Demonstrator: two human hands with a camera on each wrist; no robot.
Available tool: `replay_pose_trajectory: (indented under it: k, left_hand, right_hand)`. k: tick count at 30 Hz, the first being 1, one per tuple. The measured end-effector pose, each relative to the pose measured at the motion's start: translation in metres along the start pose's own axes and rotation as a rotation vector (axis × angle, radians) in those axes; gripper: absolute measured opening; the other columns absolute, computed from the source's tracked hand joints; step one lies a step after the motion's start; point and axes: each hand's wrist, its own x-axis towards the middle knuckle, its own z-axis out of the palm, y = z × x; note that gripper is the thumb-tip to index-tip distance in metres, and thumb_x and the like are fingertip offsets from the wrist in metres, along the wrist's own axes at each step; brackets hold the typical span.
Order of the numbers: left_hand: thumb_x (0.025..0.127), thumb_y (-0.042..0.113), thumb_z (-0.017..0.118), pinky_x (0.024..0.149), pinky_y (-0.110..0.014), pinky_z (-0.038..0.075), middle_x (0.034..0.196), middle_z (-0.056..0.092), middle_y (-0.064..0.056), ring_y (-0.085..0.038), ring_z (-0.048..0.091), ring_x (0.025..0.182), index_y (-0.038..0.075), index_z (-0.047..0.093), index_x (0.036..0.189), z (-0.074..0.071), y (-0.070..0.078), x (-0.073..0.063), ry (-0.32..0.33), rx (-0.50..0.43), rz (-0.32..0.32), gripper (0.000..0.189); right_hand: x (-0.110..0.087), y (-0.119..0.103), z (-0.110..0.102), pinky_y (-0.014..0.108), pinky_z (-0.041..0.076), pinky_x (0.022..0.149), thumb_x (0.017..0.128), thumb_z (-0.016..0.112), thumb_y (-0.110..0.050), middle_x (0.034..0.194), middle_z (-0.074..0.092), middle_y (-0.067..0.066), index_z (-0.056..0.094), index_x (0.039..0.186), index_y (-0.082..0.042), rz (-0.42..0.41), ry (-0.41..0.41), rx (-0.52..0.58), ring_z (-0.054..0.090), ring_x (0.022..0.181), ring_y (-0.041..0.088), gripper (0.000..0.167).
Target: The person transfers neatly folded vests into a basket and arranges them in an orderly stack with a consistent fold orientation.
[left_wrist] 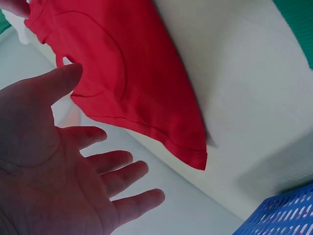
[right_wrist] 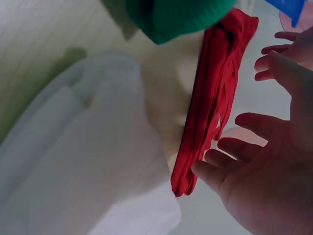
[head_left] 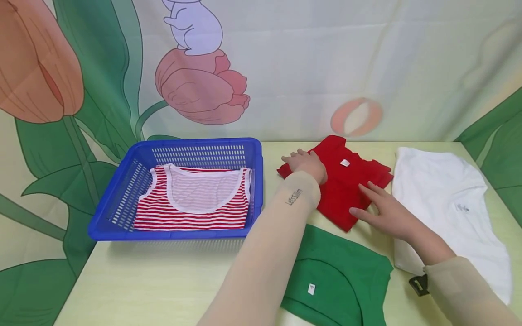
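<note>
A red short-sleeved shirt (head_left: pixel 340 192) with a small white label lies at the back of the table. My left hand (head_left: pixel 306 165) hovers at its left side, fingers spread and nothing in them; the left wrist view shows the open palm (left_wrist: pixel 54 166) beside the red cloth (left_wrist: pixel 137 73). On the shirt's right side is my right hand (head_left: pixel 385 212), thumb and fingers extended and apart. In the right wrist view, a fingertip of this hand (right_wrist: pixel 259 171) overlaps the edge of the red shirt (right_wrist: pixel 210 103), which looks layered there.
A blue basket (head_left: pixel 171 234) at the left holds a red-and-white striped tank top (head_left: pixel 191 219). In front of the red shirt lies a green garment (head_left: pixel 334 253) with a white label. A white shirt (head_left: pixel 440 194) lies at the right. Behind the table hangs a printed curtain (head_left: pixel 293 68).
</note>
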Motion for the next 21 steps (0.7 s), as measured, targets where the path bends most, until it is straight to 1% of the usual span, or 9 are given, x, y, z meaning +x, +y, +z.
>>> replay_pose_trajectory:
  k: [2,5,8,9,11,15,16,18,21]
  left_hand:
    - [0.099,0.041,0.070,0.129,-0.049,0.029,0.176,0.025,-0.004,-0.026,0.030,0.160,0.026,0.019,0.173,0.002,-0.001,-0.002,-0.015,0.009,-0.007,0.091]
    - [0.099,0.042,0.070,0.128,-0.050,0.031,0.176,0.026,-0.005,-0.027,0.033,0.159,0.024,0.019,0.173,0.004,-0.003,-0.008,-0.028,0.055,0.006,0.091]
    - [0.095,0.041,0.077,0.127,-0.052,0.033,0.175,0.030,-0.006,-0.027,0.035,0.158,0.023,0.023,0.172,0.011,-0.002,0.003,-0.033,0.104,0.014,0.096]
    - [0.090,0.039,0.083,0.126,-0.056,0.034,0.173,0.032,-0.007,-0.030,0.036,0.157,0.023,0.025,0.172,0.020,0.002,0.020,-0.035,0.128,0.013,0.101]
    - [0.083,0.038,0.090,0.124,-0.059,0.036,0.169,0.039,-0.009,-0.032,0.040,0.154,0.023,0.033,0.169,0.028,0.005,0.037,-0.041,0.158,0.030,0.105]
    - [0.065,0.039,0.101,0.117,-0.065,0.042,0.155,0.051,-0.012,-0.036,0.047,0.144,0.020,0.044,0.163,0.051,0.011,0.084,-0.052,0.177,0.033,0.115]
    - [0.065,0.040,0.101,0.117,-0.065,0.042,0.153,0.052,-0.012,-0.035,0.048,0.143,0.020,0.045,0.163,0.052,0.009,0.085,-0.058,0.168,0.040,0.114]
    - [0.064,0.041,0.102,0.116,-0.067,0.043,0.153,0.052,-0.014,-0.038,0.049,0.142,0.019,0.041,0.164,0.062,0.010,0.102,-0.062,0.157,0.037,0.120]
    - [0.070,0.044,0.098,0.116,-0.069,0.041,0.155,0.050,-0.014,-0.039,0.048,0.143,0.021,0.031,0.169,0.069,0.008,0.114,-0.073,0.152,0.053,0.122]
  right_hand:
    - [0.001,-0.001,0.003,0.073,0.046,0.107,0.101,0.071,-0.044,0.168,0.022,0.038,0.034,0.162,0.006,-0.015,-0.004,-0.034,0.024,0.151,0.061,0.088]
    - [0.003,-0.002,0.008,0.071,0.051,0.104,0.098,0.075,-0.042,0.166,0.025,0.039,0.038,0.161,0.006,-0.030,-0.012,-0.078,0.026,0.150,0.062,0.087]
    - [0.004,-0.001,0.012,0.070,0.053,0.101,0.096,0.078,-0.041,0.164,0.027,0.040,0.041,0.159,0.006,-0.035,-0.015,-0.117,0.027,0.148,0.062,0.087]
    - [0.004,-0.001,0.013,0.070,0.054,0.100,0.095,0.078,-0.041,0.163,0.028,0.041,0.042,0.158,0.007,-0.036,-0.014,-0.126,0.028,0.148,0.063,0.087]
    - [0.004,-0.001,0.015,0.069,0.055,0.099,0.094,0.079,-0.040,0.163,0.029,0.041,0.043,0.157,0.007,-0.033,-0.014,-0.142,0.029,0.147,0.063,0.086]
    - [0.005,-0.001,0.018,0.068,0.055,0.099,0.095,0.078,-0.041,0.162,0.030,0.041,0.045,0.156,0.008,-0.034,-0.014,-0.160,0.030,0.146,0.063,0.085]
    - [0.005,-0.001,0.018,0.069,0.055,0.100,0.095,0.078,-0.041,0.162,0.030,0.041,0.046,0.155,0.009,-0.036,-0.014,-0.164,0.030,0.146,0.063,0.085]
    - [0.005,-0.001,0.019,0.069,0.054,0.100,0.095,0.078,-0.041,0.162,0.031,0.042,0.047,0.154,0.009,-0.040,-0.012,-0.171,0.031,0.146,0.063,0.084]
    - [0.006,0.000,0.019,0.070,0.053,0.102,0.095,0.078,-0.041,0.161,0.032,0.042,0.048,0.153,0.010,-0.044,-0.003,-0.179,0.032,0.146,0.063,0.083]
